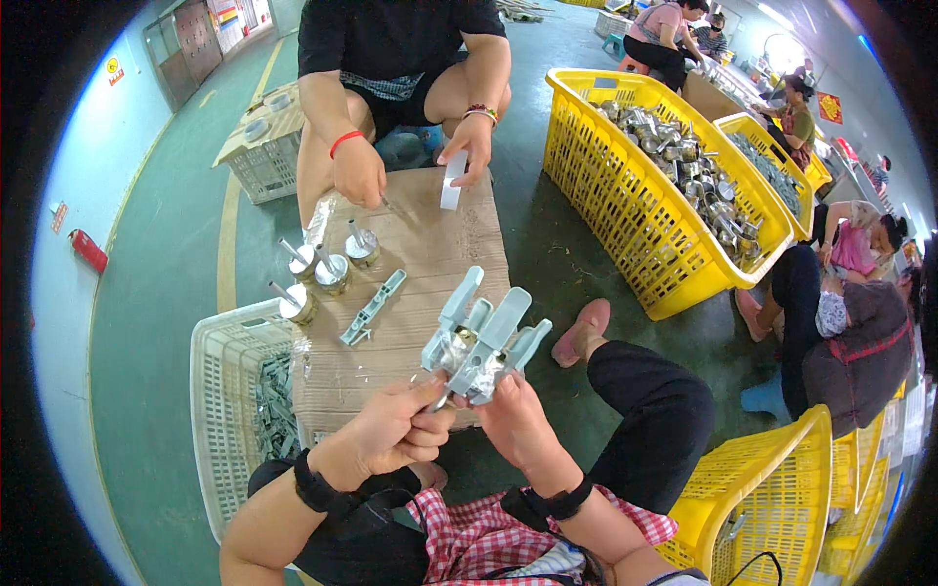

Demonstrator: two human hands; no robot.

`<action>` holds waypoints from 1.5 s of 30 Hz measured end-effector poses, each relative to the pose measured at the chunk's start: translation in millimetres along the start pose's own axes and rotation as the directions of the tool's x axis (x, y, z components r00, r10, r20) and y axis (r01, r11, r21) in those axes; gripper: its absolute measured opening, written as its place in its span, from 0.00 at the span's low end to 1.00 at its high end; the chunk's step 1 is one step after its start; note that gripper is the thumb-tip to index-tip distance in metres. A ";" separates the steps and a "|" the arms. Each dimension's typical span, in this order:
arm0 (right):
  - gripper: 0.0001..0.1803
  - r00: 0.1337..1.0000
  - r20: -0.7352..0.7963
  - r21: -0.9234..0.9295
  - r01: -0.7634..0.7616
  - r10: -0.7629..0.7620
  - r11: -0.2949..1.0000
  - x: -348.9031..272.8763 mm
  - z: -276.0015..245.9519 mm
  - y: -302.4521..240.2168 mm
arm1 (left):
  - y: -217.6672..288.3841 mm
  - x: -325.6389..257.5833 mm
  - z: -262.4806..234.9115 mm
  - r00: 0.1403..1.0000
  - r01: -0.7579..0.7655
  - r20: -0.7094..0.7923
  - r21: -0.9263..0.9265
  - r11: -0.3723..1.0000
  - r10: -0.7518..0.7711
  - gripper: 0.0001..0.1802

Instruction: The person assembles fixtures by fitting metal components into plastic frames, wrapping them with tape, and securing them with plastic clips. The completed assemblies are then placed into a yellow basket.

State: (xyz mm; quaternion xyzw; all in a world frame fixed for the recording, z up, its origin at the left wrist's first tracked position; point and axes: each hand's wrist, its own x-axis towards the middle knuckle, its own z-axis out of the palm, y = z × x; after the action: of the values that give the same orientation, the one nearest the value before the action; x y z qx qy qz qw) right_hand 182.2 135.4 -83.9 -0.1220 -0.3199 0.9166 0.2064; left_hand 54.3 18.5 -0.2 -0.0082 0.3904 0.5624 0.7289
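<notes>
Poster [830, 107], red and yellow, squarish, hangs far right; its writing is too small to read. Left hand [403, 430] has fingers curled closed at the near end of the pale grey-green plastic pronged part [500, 332], apparently on a thin metal rod [441, 399]. Right hand [520, 420] pinches the part's near right edge. Part sits just beyond both hands' fingertips, prongs pointing away, above the brown cardboard sheet's [430, 230] near right edge.

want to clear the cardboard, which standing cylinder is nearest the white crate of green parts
The bottom-left cylinder, right beside the white crate; the other three cylinders stand farther up the cardboard.
</notes>
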 end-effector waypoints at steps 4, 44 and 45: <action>0.32 0.993 0.116 0.087 -0.017 0.007 0.996 -2.3 7.0 -5.0 | -2.3 -0.2 8.5 0.999 -0.020 -0.034 0.110 0.994 0.024 0.22; 0.31 1.000 0.008 0.157 0.026 -0.028 0.987 -13.1 28.1 -13.5 | 6.1 1.1 11.0 0.182 -0.230 0.633 0.771 -0.593 0.753 0.16; 0.31 0.999 0.004 0.150 0.038 -0.039 0.988 -12.8 27.1 -12.2 | 5.8 1.5 11.6 0.182 -0.228 0.633 0.772 -0.594 0.753 0.16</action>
State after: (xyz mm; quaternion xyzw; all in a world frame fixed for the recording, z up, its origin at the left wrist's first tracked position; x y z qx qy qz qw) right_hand 187.6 123.8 -54.2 -0.0967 -0.2531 0.9344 0.2313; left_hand 56.1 27.0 9.5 0.5979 0.6765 0.4127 -0.1204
